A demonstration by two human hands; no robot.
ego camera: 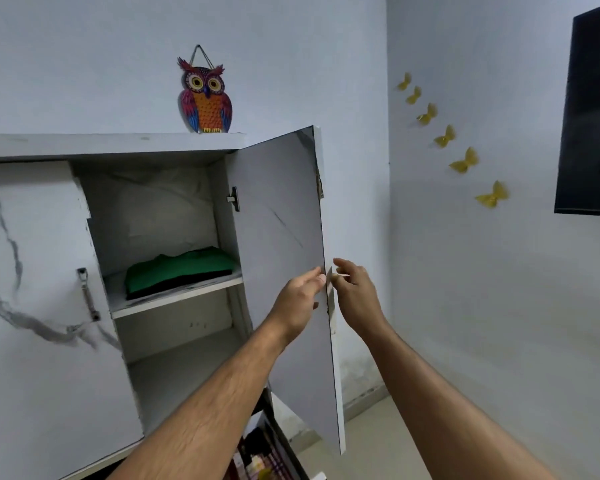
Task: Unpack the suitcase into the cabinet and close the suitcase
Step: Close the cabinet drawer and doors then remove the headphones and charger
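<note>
The white marble-patterned cabinet (111,145) has its right door (281,244) swung open. On the upper shelf (177,297) lies a folded green garment (177,268) on top of a black one. My left hand (300,297) touches the door's inner face near its free edge, fingers fairly straight. My right hand (354,292) hovers just beyond that edge on the outer side, fingers loosely curled and holding nothing. The open suitcase (286,448) shows only as a corner at the bottom, with patterned items inside. The lower cabinet compartment (184,379) holds nothing visible.
The left cabinet door (32,271) is closed, with a metal handle (89,296). An owl decoration (205,95) hangs above the cabinet. Yellow butterfly stickers (465,161) and a dark screen (593,112) are on the right wall. Bare floor (378,441) lies right of the door.
</note>
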